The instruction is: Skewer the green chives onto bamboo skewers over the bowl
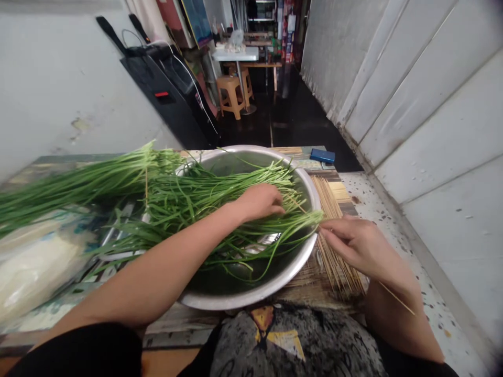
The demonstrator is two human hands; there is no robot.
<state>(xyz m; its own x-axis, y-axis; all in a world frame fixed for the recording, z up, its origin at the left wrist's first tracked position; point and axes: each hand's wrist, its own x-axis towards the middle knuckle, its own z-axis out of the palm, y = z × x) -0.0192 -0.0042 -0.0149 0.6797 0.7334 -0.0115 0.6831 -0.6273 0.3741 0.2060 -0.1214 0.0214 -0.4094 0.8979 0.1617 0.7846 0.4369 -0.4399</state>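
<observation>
Right hand [365, 246] pinching a thin stick [398, 300] at the pale stalk ends [312, 217].
The stick's far end juts past the wrist; a hard push could split the slim stalks or prick a finger. The left hand [259, 202] curls over long, flat green leaves [188, 201], its grip unclear; loosely crossed, they could slide apart over the round metal basin's [243, 302] smooth rim. Beside it lie straight, dry-looking sticks [338, 262].

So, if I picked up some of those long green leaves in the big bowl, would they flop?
Probably floppy: the green leaves curl and bend in the metal bowl. Their pale ends look straighter, so they may feel a bit stiffer. Each is thin, so likely light.
</observation>
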